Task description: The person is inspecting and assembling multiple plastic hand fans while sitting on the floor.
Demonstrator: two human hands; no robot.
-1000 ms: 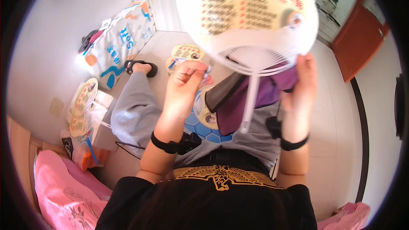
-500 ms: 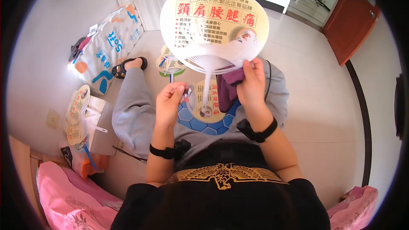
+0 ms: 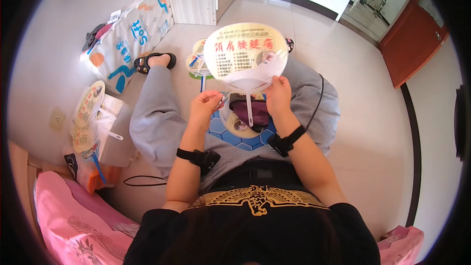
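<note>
My right hand pinches a white-handled plastic hand fan by the lower right of its pale yellow printed face, its handle pointing down. My left hand sits to the left of the handle, thumb and fingers closed on a small whitish piece too small to name. Below the handle, a dark purple piece of cloth lies over another yellow fan. That fan rests on a blue hexagon-patterned surface between my legs, partly hidden by the cloth.
More fans lie on the floor by my foot. At the left, a yellow fan leans against a white box. Behind stands a large plastic-wrapped pack. A black cable runs beside my leg; pink fabric is nearby.
The held fan has moved down and away from me, tilting back. The purple cloth, which was beside my right hand, now lies lower, across the other fan. My left hand stays closed.
</note>
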